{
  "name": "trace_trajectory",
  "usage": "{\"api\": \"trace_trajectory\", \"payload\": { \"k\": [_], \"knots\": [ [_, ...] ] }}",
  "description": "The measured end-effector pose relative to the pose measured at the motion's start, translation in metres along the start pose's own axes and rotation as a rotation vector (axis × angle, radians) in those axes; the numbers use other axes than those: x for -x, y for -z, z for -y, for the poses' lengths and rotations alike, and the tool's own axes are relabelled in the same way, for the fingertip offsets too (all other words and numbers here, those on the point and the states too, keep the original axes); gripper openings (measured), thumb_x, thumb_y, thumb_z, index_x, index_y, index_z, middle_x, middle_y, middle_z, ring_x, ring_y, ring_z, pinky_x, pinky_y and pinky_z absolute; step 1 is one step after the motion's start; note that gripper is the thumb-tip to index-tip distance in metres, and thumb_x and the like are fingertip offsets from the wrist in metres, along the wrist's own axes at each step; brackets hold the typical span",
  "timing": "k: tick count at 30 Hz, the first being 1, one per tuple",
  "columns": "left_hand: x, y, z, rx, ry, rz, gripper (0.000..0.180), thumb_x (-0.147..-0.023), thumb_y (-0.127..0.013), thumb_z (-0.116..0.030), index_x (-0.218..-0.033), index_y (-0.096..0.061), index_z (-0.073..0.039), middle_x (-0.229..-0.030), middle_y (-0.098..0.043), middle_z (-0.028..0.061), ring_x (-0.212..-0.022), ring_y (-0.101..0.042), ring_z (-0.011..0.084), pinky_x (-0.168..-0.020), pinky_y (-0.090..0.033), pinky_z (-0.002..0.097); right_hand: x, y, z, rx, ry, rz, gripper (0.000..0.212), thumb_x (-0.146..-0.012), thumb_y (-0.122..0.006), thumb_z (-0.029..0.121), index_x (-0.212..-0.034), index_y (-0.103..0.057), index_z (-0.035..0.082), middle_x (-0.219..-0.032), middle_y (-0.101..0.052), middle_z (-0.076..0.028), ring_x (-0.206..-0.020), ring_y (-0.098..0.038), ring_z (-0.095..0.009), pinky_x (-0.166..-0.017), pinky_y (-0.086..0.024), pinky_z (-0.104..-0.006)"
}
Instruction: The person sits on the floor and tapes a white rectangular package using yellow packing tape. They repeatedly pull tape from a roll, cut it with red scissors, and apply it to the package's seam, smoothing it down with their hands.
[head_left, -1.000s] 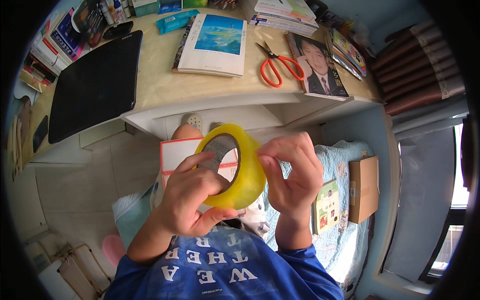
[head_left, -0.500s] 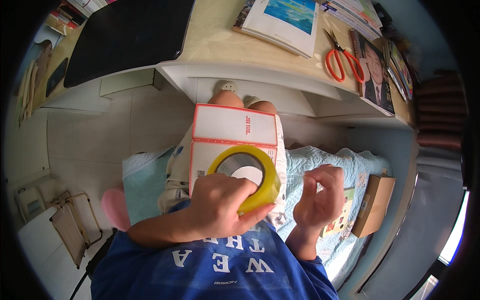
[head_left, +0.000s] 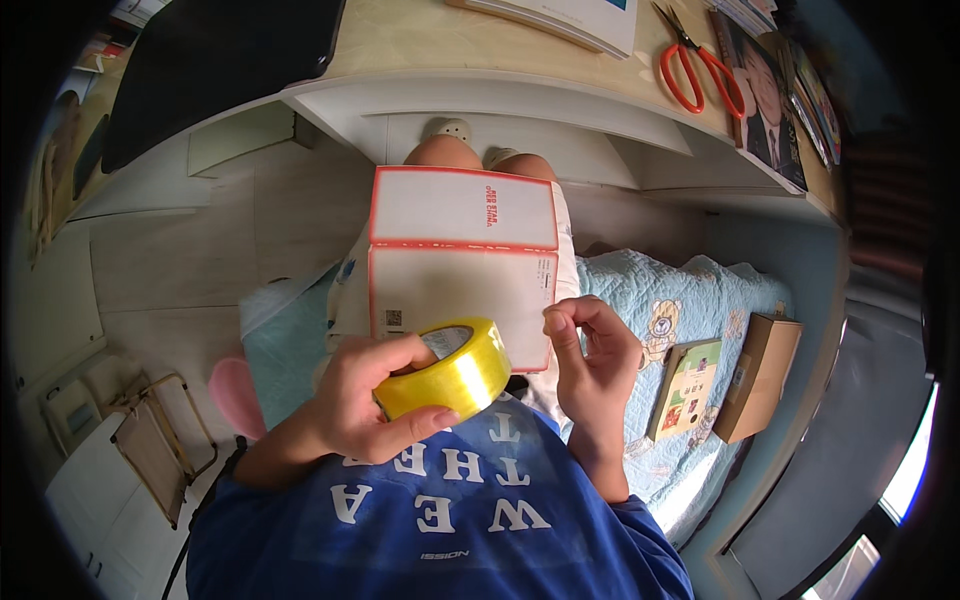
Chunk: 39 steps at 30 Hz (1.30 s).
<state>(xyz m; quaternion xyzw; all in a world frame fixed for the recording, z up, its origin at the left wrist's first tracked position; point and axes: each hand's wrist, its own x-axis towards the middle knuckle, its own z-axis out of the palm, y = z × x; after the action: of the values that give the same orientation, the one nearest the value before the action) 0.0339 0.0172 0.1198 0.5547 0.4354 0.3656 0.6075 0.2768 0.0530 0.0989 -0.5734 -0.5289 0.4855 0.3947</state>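
Left hand (head_left: 365,405): fingers wrapped round the tape (head_left: 447,370), mid frame.
Right hand (head_left: 590,355): fingers pinched together beside it.
Box (head_left: 460,262): on lap, no tape on it yet.

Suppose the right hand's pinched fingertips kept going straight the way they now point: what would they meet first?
Probably the white, red-edged box on the lap: the right hand pinches just off its right edge, fingertips aimed left at it. Depth is unclear, so they might pass above it.

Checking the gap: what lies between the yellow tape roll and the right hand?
In the head view, only the white red-edged box shows between yellow tape roll and right hand.
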Motion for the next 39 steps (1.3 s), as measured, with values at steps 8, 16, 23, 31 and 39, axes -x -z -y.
{"api": "trace_trajectory", "payload": {
  "k": [8, 16, 23, 31, 39],
  "knots": [
    [-0.004, 0.001, -0.013, -0.254, -0.018, -0.111, 0.029, -0.08, -0.082, -0.022, -0.089, -0.064, -0.001, -0.072, -0.068, 0.0102, -0.06, -0.067, 0.0218, -0.055, -0.049, 0.0282, 0.0, -0.009, -0.009, -0.065, -0.012, -0.119, 0.01, -0.096, -0.067, 0.003, -0.091, -0.065, -0.005, -0.081, -0.065, -0.005, -0.076, -0.058, -0.011, -0.074, -0.047, -0.0242],
    [-0.001, 0.011, -0.016, -0.412, 0.051, -0.179, 0.035, -0.078, -0.085, -0.029, -0.079, -0.062, -0.002, -0.065, -0.063, 0.0121, -0.055, -0.065, 0.0277, -0.052, -0.048, 0.0324, -0.006, -0.018, -0.017, -0.031, -0.021, -0.065, 0.012, -0.097, -0.068, 0.006, -0.092, -0.066, -0.005, -0.083, -0.066, -0.004, -0.076, -0.058, -0.009, -0.074, -0.048, -0.0234],
    [0.003, 0.031, -0.014, -0.432, 0.05, -0.205, 0.037, -0.075, -0.088, -0.028, -0.072, -0.061, -0.003, -0.059, -0.059, 0.0099, -0.048, -0.06, 0.0193, -0.047, -0.043, 0.029, -0.007, -0.029, -0.02, -0.153, -0.076, -0.036, 0.014, -0.098, -0.068, 0.008, -0.094, -0.067, -0.006, -0.083, -0.067, -0.003, -0.077, -0.06, -0.008, -0.075, -0.049, -0.0222],
    [0.005, 0.025, -0.015, -0.553, 0.116, -0.262, 0.036, -0.073, -0.09, -0.022, -0.071, -0.06, -0.002, -0.058, -0.058, 0.007, -0.049, -0.054, 0.0115, -0.047, -0.039, 0.0271, -0.004, -0.035, -0.028, -0.105, -0.069, -0.045, 0.013, -0.098, -0.067, 0.007, -0.093, -0.067, -0.005, -0.081, -0.067, -0.003, -0.075, -0.06, -0.008, -0.073, -0.05, -0.0229],
    [0.008, 0.034, -0.008, -0.667, 0.19, -0.261, 0.037, -0.075, -0.087, -0.027, -0.072, -0.061, -0.002, -0.058, -0.059, 0.0076, -0.049, -0.054, 0.014, -0.048, -0.039, 0.0285, -0.01, -0.036, -0.031, -0.023, -0.032, -0.065, 0.015, -0.097, -0.068, 0.009, -0.092, -0.068, -0.005, -0.08, -0.068, -0.003, -0.072, -0.059, -0.008, -0.071, -0.049, -0.0227]
  ]
}}
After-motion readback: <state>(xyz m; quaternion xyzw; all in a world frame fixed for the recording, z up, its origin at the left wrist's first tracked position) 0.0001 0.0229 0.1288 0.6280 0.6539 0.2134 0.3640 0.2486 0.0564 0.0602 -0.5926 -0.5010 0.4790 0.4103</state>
